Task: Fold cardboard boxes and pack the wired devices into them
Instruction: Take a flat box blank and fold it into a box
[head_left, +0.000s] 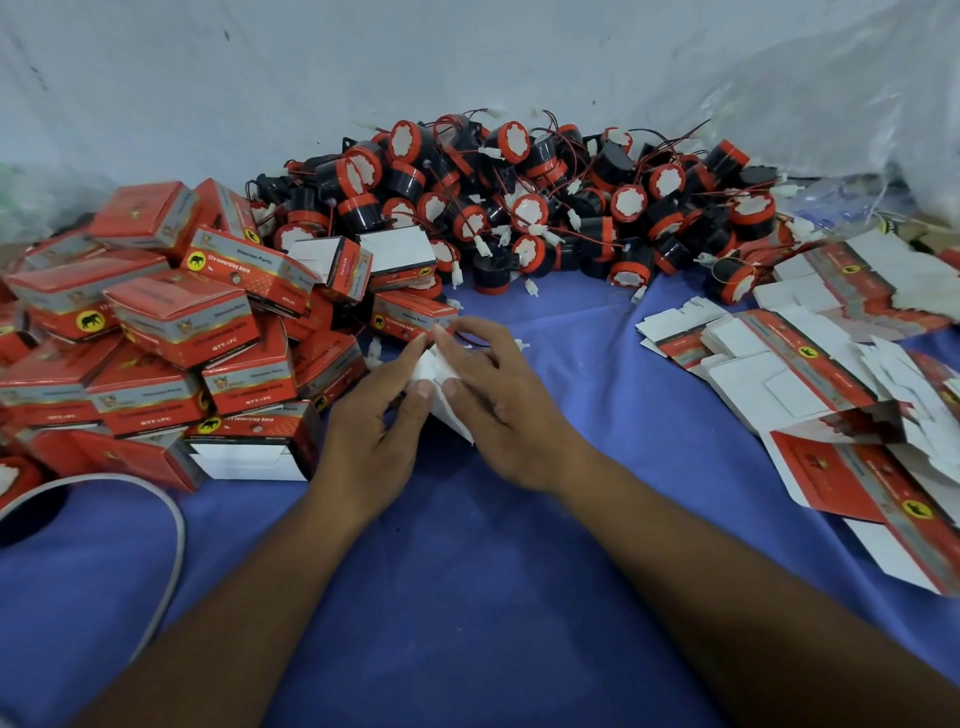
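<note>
Pinched between left hand (371, 415) and right hand (501, 410), both curled round it, sits a small white cardboard box (431, 371); flap-folding seems underway. Next, probably a black-and-red round wired device (491, 267) from beyond the grip.

Glossy printed cardboard boxes (182, 317); matt blue cloth table cover (467, 571).

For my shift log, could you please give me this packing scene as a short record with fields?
surface: blue cloth
being folded: white cardboard box
hands: left hand and right hand both pinch it
left side: pile of folded boxes
back: heap of wired devices
right side: flat unfolded boxes
</note>
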